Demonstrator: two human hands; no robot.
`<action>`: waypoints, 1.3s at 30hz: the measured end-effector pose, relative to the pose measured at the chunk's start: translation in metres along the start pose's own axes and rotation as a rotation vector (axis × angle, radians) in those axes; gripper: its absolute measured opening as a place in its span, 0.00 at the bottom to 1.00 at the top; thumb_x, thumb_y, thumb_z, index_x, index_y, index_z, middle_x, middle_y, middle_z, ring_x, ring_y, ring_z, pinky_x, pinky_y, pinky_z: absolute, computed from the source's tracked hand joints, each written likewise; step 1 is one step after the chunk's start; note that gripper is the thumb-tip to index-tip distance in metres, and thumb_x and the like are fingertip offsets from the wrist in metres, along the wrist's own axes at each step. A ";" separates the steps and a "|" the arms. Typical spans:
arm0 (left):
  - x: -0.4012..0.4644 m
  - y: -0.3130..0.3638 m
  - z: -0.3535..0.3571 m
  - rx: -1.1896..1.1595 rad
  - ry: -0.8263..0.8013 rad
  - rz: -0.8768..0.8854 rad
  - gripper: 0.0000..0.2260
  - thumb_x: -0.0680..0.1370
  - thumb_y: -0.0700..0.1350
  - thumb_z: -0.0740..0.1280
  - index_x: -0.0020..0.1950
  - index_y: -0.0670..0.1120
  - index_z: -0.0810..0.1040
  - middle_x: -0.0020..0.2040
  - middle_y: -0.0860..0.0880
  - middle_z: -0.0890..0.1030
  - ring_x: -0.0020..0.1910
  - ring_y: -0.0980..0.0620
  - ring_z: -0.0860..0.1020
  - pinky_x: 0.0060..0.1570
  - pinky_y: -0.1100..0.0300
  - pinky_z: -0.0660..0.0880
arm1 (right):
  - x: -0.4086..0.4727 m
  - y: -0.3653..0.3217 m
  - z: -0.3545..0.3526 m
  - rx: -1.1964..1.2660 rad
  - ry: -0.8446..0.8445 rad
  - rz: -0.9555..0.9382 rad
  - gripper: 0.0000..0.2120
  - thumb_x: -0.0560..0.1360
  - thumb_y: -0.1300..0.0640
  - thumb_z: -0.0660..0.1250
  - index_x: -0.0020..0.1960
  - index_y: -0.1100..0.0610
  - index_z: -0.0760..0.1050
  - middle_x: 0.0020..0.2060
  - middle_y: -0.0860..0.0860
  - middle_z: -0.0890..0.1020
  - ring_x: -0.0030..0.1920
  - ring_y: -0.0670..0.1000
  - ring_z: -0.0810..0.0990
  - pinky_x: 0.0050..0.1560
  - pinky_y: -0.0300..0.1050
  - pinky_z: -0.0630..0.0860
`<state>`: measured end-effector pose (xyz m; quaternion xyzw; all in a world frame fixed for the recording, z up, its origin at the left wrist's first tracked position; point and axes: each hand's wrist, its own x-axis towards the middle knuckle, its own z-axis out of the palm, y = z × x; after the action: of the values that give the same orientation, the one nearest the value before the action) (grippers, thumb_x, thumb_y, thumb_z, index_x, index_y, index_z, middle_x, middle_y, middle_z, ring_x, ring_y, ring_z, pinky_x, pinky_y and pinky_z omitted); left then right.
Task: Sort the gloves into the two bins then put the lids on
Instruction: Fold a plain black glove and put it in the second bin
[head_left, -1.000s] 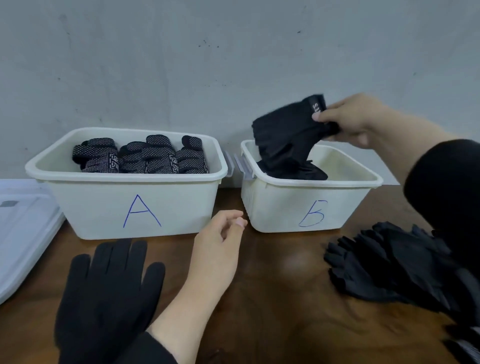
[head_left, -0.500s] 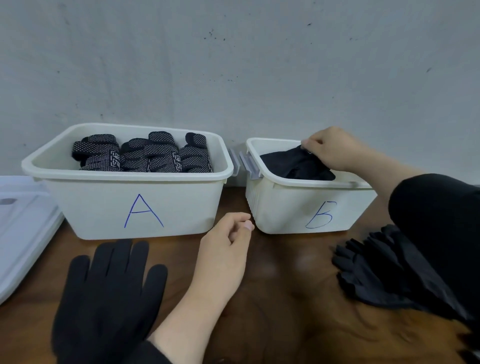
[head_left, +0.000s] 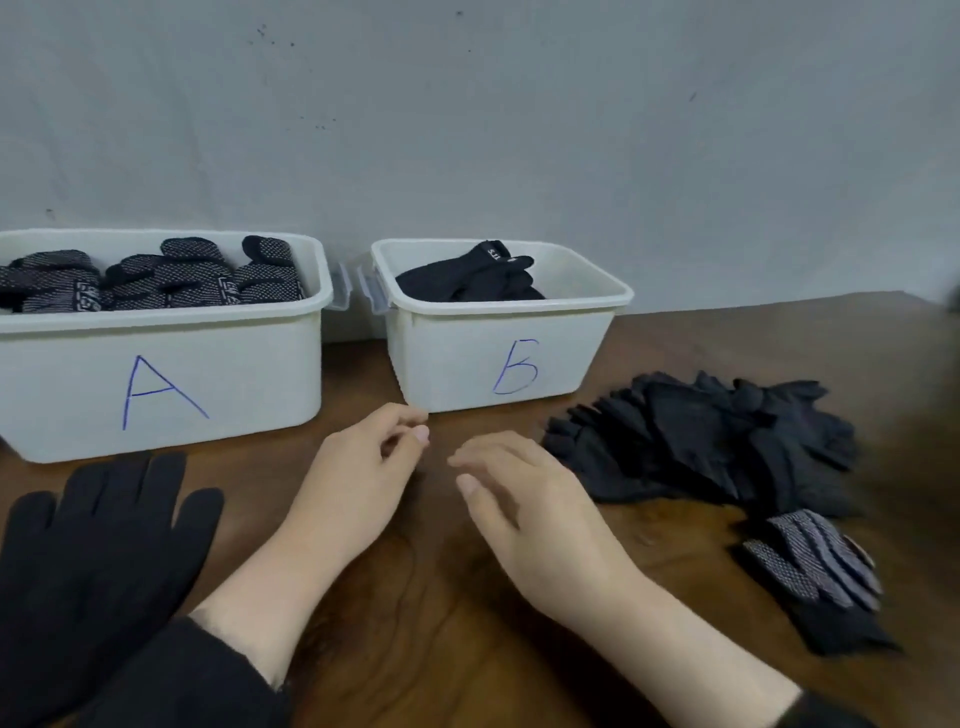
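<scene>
Bins (head_left: 161, 364) smooth white plastic; gloves (head_left: 711, 441) matt black knit cloth; table (head_left: 467, 623) glossy dark wood w/ grain.

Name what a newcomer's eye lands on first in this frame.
Two white bins against the wall: bin A on the left, full of dotted gloves, and bin B beside it, holding plain black gloves. Right of bin B a dark glove pile lies on the wooden table, with one dotted glove nearer the camera. Both bare hands, left and right, sit empty at centre, and a flat black glove lies at front left.
</scene>
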<state>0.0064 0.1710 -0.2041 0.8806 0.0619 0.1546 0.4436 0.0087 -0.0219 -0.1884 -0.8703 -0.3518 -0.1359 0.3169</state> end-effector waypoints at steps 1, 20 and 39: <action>-0.004 0.004 0.003 0.020 -0.025 0.006 0.09 0.82 0.54 0.62 0.61 0.60 0.77 0.51 0.62 0.82 0.52 0.64 0.78 0.49 0.69 0.70 | -0.012 0.005 -0.001 -0.019 -0.026 0.018 0.11 0.83 0.51 0.61 0.62 0.48 0.79 0.59 0.38 0.77 0.61 0.39 0.74 0.65 0.33 0.69; -0.073 0.060 0.066 0.114 -0.103 0.084 0.12 0.83 0.53 0.60 0.65 0.60 0.75 0.54 0.62 0.80 0.55 0.63 0.75 0.49 0.70 0.67 | -0.041 0.081 -0.045 -0.310 0.539 0.286 0.14 0.76 0.55 0.69 0.60 0.55 0.79 0.58 0.50 0.80 0.60 0.54 0.77 0.68 0.59 0.68; -0.067 0.058 0.058 0.010 0.019 0.049 0.15 0.82 0.51 0.62 0.68 0.57 0.73 0.62 0.59 0.76 0.60 0.60 0.75 0.57 0.64 0.70 | -0.039 0.073 -0.026 -0.301 0.228 0.039 0.13 0.81 0.62 0.62 0.62 0.57 0.81 0.56 0.53 0.85 0.57 0.53 0.81 0.70 0.50 0.70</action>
<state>-0.0393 0.0756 -0.2049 0.8827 0.0453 0.1734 0.4345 0.0310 -0.0996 -0.2200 -0.8934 -0.2725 -0.2786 0.2236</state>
